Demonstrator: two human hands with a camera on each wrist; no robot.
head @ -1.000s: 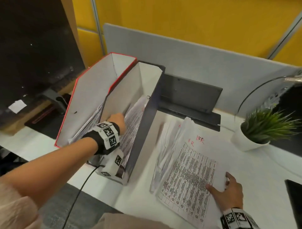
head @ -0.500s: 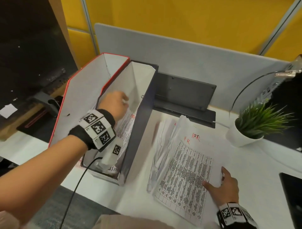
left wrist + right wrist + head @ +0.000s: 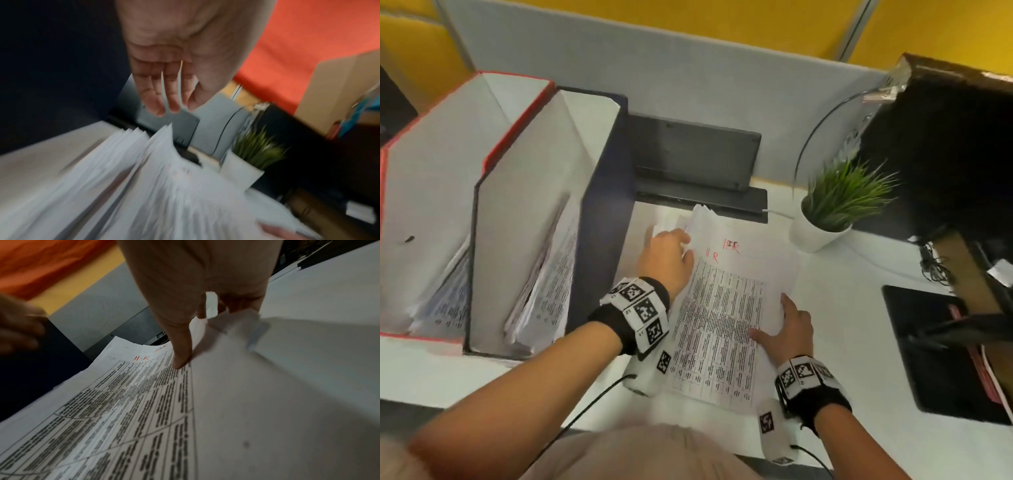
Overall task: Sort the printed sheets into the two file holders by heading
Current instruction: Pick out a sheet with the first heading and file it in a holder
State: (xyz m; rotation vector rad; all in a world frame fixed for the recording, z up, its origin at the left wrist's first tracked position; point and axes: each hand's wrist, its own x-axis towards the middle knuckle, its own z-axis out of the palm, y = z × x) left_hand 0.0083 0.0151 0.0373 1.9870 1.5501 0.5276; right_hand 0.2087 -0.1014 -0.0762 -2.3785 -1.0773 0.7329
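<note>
Head view, near to far: right hand (image 3: 789, 330) flat, fingers spread, pressing the printed sheets (image 3: 726, 308) to the white counter (image 3: 859, 284); left hand (image 3: 667, 257) relaxed, fingers straight, holding nothing, over the stack's far-left corner; beyond, navy file holder (image 3: 606, 212) and red file holder (image 3: 431, 164) with sheets inside; potted plant (image 3: 839, 202) behind.

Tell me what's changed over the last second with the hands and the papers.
The left hand left the blue file holder empty and reached right to the top of the paper stack. The right hand stayed pressing the stack's right edge; both holders stayed put.
</note>
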